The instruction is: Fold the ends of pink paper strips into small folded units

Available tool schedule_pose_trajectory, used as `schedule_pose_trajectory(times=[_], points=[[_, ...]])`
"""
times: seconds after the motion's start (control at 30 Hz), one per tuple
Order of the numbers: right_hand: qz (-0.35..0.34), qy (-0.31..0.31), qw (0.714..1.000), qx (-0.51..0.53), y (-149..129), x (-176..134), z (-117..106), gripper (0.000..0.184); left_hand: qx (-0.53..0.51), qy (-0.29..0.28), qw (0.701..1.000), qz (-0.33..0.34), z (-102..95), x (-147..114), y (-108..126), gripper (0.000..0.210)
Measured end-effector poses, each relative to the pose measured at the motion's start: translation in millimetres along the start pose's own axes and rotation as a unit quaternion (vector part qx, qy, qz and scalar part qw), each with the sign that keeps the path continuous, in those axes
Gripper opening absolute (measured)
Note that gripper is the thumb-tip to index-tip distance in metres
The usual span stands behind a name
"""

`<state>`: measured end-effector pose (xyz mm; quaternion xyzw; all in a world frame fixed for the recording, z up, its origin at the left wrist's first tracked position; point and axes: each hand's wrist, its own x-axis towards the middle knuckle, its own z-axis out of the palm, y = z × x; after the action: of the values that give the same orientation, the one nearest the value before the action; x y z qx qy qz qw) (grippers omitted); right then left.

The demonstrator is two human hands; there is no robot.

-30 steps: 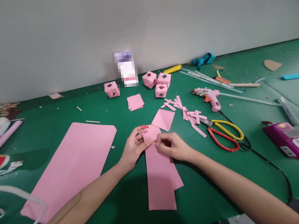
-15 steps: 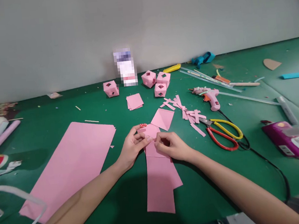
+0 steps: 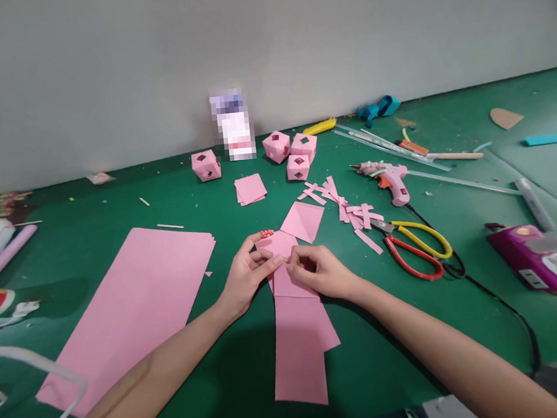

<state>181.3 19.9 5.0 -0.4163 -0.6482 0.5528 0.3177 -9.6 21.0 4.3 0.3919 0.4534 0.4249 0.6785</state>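
Observation:
Both hands meet over a long creased strip of pink paper point(image 3: 298, 338) at the middle of the table. My left hand point(image 3: 249, 267) pinches the paper between thumb and fingers, with a red-patterned wrap on one fingertip. Close beside it, my right hand point(image 3: 321, 269) is closed in a pinch on the same paper, its fingertips nearly touching the left thumb. More pink paper lies under the strip. A creased pink paper square point(image 3: 303, 222) rests just beyond the fingers.
Large pink sheets point(image 3: 134, 302) lie left. Behind are small pink paper boxes point(image 3: 205, 166) and stacked paper squares point(image 3: 251, 189). To the right are paper strips point(image 3: 342, 206), scissors point(image 3: 414, 258), a glue gun point(image 3: 391, 178) with its cord, and a purple power box point(image 3: 534, 260).
The near end of the paper strip has shifted slightly toward me. Both hands keep almost the same pinch and place.

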Motion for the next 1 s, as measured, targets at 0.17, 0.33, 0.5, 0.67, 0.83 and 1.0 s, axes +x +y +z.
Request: schedule_pose_trajectory(times=[0.17, 0.33, 0.5, 0.67, 0.83, 1.0], points=[[0.001, -0.007, 1.0, -0.01, -0.8, -1.0, 1.7, 0.019, -0.001, 0.002, 1.0, 0.01, -0.2, 0.1, -0.3, 0.061], [-0.006, -0.008, 1.0, -0.01, 1.0, -0.2, 0.4, 0.018, -0.004, 0.003, 1.0, 0.013, -1.0, 1.9, -3.5, 0.061], [-0.008, -0.013, 1.0, -0.02, -1.2, -1.1, 1.2, 0.017, -0.008, 0.004, 1.0, 0.013, -1.6, 2.0, -3.1, 0.062], [-0.002, -0.015, 0.999, -0.037, -2.4, -1.4, 1.6, 0.022, -0.007, -0.001, 1.0, 0.023, -0.5, 0.5, -2.5, 0.058], [-0.009, -0.01, 0.999, -0.034, -0.2, 0.0, 1.4, 0.024, -0.002, 0.003, 1.0, 0.011, -0.9, 0.7, -4.3, 0.062], [-0.005, -0.008, 1.0, -0.024, -1.4, 0.1, 1.6, 0.021, -0.004, 0.011, 1.0, 0.019, -1.2, 0.4, -5.3, 0.053]])
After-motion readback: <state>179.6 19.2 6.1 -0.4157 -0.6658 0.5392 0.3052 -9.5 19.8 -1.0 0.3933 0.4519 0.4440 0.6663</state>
